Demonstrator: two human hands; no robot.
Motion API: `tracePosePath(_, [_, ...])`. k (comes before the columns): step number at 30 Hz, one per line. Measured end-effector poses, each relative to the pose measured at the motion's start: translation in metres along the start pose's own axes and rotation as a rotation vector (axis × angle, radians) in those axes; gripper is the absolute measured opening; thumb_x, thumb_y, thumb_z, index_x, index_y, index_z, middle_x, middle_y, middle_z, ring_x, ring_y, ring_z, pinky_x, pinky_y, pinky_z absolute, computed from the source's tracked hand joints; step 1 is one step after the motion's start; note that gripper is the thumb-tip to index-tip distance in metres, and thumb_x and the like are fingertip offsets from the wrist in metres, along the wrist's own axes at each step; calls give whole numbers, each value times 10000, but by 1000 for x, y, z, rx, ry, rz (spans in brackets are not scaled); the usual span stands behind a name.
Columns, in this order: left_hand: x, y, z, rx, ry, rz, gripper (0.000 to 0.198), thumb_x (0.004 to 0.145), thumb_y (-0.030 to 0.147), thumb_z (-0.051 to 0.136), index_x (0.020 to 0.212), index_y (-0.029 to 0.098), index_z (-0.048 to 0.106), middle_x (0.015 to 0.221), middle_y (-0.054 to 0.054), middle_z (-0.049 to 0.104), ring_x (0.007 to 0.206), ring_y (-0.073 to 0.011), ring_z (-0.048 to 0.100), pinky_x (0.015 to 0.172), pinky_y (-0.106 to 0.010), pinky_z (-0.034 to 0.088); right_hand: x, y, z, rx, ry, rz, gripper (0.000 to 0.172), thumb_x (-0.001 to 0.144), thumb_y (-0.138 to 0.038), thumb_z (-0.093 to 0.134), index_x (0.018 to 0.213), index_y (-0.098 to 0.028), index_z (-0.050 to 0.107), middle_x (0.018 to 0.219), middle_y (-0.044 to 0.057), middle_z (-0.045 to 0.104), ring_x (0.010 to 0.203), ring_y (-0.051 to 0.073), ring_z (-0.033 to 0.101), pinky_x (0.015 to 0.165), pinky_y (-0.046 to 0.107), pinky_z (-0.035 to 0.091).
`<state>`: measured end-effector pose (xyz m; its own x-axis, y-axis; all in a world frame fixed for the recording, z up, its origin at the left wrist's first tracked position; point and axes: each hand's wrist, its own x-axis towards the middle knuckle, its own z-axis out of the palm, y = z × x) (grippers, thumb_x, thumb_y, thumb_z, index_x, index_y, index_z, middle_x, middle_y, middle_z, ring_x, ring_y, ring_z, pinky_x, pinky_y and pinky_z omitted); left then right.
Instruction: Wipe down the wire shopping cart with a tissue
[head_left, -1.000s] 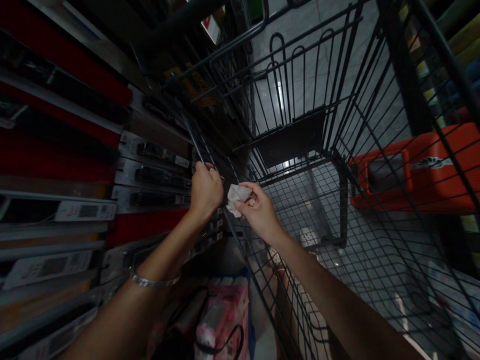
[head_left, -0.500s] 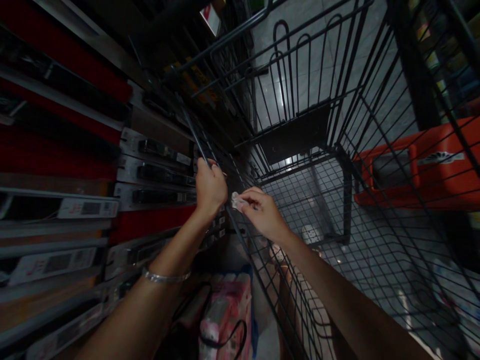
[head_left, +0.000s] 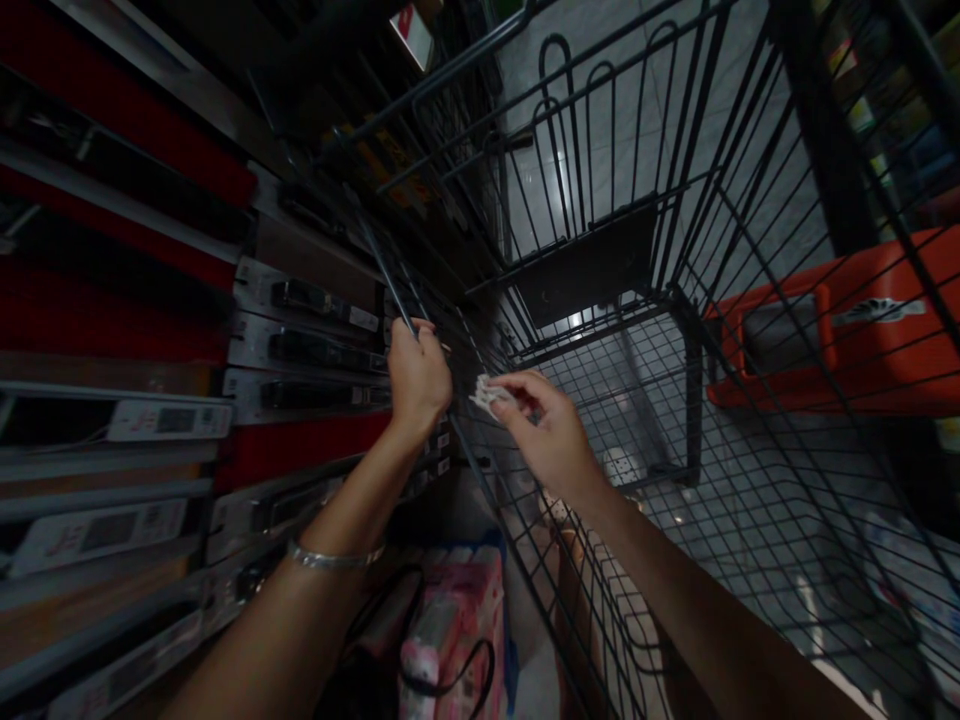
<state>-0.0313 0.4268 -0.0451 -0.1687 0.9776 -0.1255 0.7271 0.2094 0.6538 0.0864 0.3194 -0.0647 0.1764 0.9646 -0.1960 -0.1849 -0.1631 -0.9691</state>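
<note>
My left hand [head_left: 418, 375] is wrapped round the dark metal side rail [head_left: 382, 255] of a shopping cart. To the right of it, my right hand [head_left: 551, 425] pinches a small crumpled white tissue [head_left: 491, 395] between thumb and fingertips. The tissue sits just over the cart's rail, a short gap away from my left hand. Whether it touches the rail I cannot tell. Below both hands the cart's wire mesh basket [head_left: 630, 370] spreads out to the right.
Racks of packaged belts [head_left: 322, 350] with price tags line the left side. Pink packages [head_left: 454, 630] lie at the bottom, beside the cart. An orange plastic part [head_left: 877, 320] with a white logo shows at the right, beyond the cart's wires. Grey tiled floor [head_left: 600, 60] shows through the mesh.
My right hand has moved slightly right, away from my left hand, with the tissue in its fingers. The left hand keeps its grip on the rail.
</note>
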Motion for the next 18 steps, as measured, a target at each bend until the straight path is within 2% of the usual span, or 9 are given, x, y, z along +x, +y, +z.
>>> tracePosePath(3, [0,0,0,1,12,2,103,893,279,353,879,237,446,706,10,561,685,-158,587,682,-289,480,12,-5,24,34,-46,-61,287,819,-130,544,1009,-234,732,903,19,618,871,153,569,779,279,471])
tracePosePath(6, [-1,0,0,-7,18,-4,103,892,263,348,883,234,446,698,20,551,686,-148,585,685,-279,476,-5,-1,34,8,-58,-96,340,835,-97,499,1018,-241,747,894,28,589,895,151,567,806,270,484])
tracePosePath(9, [-2,-1,1,-19,18,-9,96,889,252,351,885,232,445,693,21,552,686,-149,585,690,-278,474,-37,8,22,-30,-63,-92,392,833,-62,484,1074,-245,734,918,31,584,884,142,574,790,254,494])
tracePosePath(13, [-2,-3,1,-26,24,-10,95,887,248,358,883,233,451,704,14,565,695,-152,589,700,-283,478,-78,21,-7,-51,-143,-33,430,863,-53,452,1133,-268,708,958,37,581,875,136,591,752,252,500])
tracePosePath(16, [-1,-3,1,-26,25,-9,104,888,247,355,881,233,458,708,12,576,695,-153,595,702,-287,485,-99,22,-22,-65,-185,42,383,873,-84,487,1109,-277,720,926,30,595,853,137,600,735,257,501])
tracePosePath(18, [-1,-3,1,-26,24,-7,110,888,250,354,880,234,463,710,12,580,697,-153,599,701,-288,489,-106,19,-25,-70,-202,79,355,873,-99,508,1085,-279,728,915,29,611,855,143,605,745,268,505])
